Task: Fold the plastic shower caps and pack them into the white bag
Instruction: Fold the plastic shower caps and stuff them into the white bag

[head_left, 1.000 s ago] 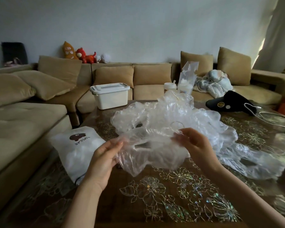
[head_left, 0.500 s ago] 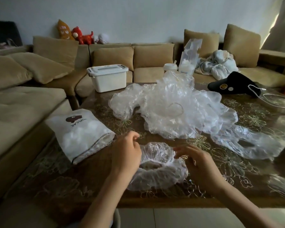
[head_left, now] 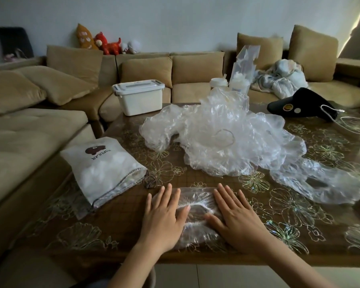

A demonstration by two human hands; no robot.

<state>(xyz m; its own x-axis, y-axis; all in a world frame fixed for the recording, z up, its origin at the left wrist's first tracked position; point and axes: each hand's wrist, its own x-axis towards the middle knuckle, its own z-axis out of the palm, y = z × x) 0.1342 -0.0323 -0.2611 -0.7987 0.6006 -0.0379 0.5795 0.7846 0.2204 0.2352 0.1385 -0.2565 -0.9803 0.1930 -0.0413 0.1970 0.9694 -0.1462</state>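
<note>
Head view: two grips, both released with fingers straight, press flat on one shower cap (head_left: 195, 199) on the tabletop (head_left: 116, 235), left grip (head_left: 162, 221) on its left half, right grip (head_left: 235, 219) on its right. One white bag (head_left: 104, 169) lies just left of the left grip. One heap of loose caps (head_left: 220, 138) sits beyond both grips, count unclear

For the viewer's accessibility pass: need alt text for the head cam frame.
A person's left hand and right hand press one clear shower cap flat on a brown floral table. A white bag lies to the left, a pile of clear caps sits behind the hands, and a beige sofa runs along the far side.
</note>
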